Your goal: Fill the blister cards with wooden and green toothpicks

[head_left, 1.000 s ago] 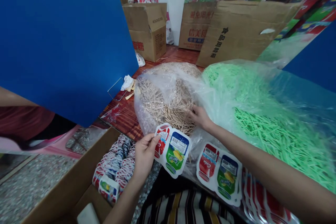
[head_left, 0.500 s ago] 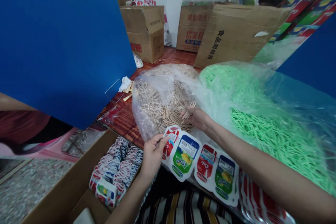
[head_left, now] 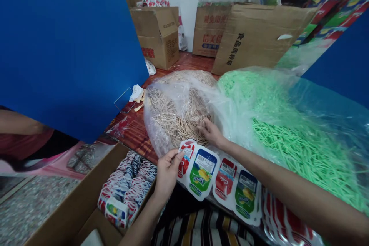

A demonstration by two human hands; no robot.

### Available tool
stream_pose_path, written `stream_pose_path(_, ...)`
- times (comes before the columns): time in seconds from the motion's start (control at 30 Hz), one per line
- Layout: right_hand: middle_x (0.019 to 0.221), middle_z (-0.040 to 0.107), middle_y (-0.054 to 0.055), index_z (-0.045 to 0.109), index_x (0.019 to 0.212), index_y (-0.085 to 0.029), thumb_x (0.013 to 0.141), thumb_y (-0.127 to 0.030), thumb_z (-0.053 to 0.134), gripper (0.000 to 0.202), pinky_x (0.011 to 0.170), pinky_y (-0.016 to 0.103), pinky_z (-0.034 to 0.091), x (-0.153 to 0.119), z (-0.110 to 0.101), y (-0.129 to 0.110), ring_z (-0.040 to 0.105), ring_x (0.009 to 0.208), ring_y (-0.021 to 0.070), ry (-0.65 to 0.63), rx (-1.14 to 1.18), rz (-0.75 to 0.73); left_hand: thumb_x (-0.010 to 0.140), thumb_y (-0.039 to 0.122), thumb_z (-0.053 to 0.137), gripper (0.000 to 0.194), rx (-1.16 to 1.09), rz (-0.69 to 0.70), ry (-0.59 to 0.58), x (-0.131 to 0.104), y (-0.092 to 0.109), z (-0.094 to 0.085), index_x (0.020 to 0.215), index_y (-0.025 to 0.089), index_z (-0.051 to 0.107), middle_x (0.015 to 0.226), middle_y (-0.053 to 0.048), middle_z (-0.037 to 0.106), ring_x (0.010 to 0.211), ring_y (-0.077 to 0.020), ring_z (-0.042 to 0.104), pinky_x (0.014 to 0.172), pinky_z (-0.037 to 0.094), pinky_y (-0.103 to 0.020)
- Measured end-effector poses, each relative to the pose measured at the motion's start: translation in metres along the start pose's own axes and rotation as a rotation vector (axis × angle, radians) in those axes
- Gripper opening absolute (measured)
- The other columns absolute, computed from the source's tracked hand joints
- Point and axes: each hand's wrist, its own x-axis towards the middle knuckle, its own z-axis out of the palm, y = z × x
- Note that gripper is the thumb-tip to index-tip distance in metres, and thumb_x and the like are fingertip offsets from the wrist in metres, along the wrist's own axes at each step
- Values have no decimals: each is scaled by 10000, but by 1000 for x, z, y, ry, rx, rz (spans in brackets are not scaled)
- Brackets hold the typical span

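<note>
My left hand [head_left: 168,167] pinches the left edge of a joined pair of Cola and Sprite packets [head_left: 202,171], its thumb on the red one. Over the right side of an open clear bag of thin beige sticks [head_left: 184,125], my right hand [head_left: 211,132] has its fingers curled round a few sticks. More Cola and Sprite packets [head_left: 246,194] lie at the table's front edge, under my right forearm. To the right is a clear bag of green sticks [head_left: 305,157].
An open carton [head_left: 72,196] holding rows of packed packets stands at the lower left. Cardboard boxes [head_left: 259,34] line the back. A blue panel [head_left: 66,46] rises at left, with part of a person [head_left: 25,130] beyond it.
My right hand has lowered slightly toward the beige sticks, and the sticks at its fingertips show less. My left hand and the packet pair have barely moved.
</note>
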Motion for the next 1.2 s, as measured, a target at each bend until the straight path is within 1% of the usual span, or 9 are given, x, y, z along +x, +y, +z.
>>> stream_pose_path(0.07,834,657,31,537,1010,-191,764,-347,594,297,812,374,441,1,1,0,577,785,202,32,75,49,786,377,624,247,-1,1,-5,0,0,0,831,144,692,658,6,644,627,-135,559,587,449,-220)
stream_pose_path(0.17,758,655,29,564,869,-177,729,-418,630,286,810,383,446,4,1,-6,580,765,200,93,215,149,797,373,615,238,-9,25,-26,2,-2,3,830,148,688,671,8,649,629,-130,556,590,445,-215)
stream_pose_path(0.3,756,666,40,537,822,-188,804,-531,524,344,741,371,487,4,-7,-29,617,748,196,127,360,209,804,373,606,234,-22,45,-58,8,-5,9,781,149,669,650,16,623,620,-123,548,591,441,-212)
stream_pose_path(0.43,747,662,-9,540,857,-221,754,-414,669,254,758,346,508,-7,-22,-69,657,748,178,102,795,242,780,374,630,232,-50,4,-77,12,-6,19,775,146,673,636,16,620,595,-119,547,571,440,-211)
stream_pose_path(0.53,754,645,-36,538,878,-231,749,-335,703,234,797,314,507,-19,-29,-95,665,775,154,54,934,204,766,364,643,226,-91,-26,-99,13,-4,27,800,143,681,670,2,652,602,-121,554,574,445,-213)
stream_pose_path(0.67,768,644,-27,525,896,-232,793,-324,665,197,734,295,521,-33,-29,-108,664,823,161,-65,935,195,754,348,654,214,-145,-44,-127,13,-2,37,778,137,674,677,-4,656,603,-120,551,581,448,-216)
stream_pose_path(0.87,827,681,9,564,923,-206,842,-344,606,165,756,292,503,-41,-31,-103,642,794,146,-163,768,156,768,352,637,217,-75,-11,-100,15,-3,43,790,140,676,707,-10,648,612,-120,536,575,439,-213)
stream_pose_path(1.07,731,676,3,613,971,-196,857,-410,568,247,619,254,497,-44,-34,-98,613,624,122,-273,739,279,779,340,625,199,-34,34,-84,15,-6,46,752,148,671,696,-6,649,626,-124,540,600,441,-217)
stream_pose_path(1.2,805,696,21,617,1027,-168,838,-386,602,289,596,228,489,-44,-36,-100,624,638,112,-355,720,332,760,330,647,188,-89,28,-81,18,-10,48,769,145,680,690,-6,662,631,-132,567,610,453,-227)
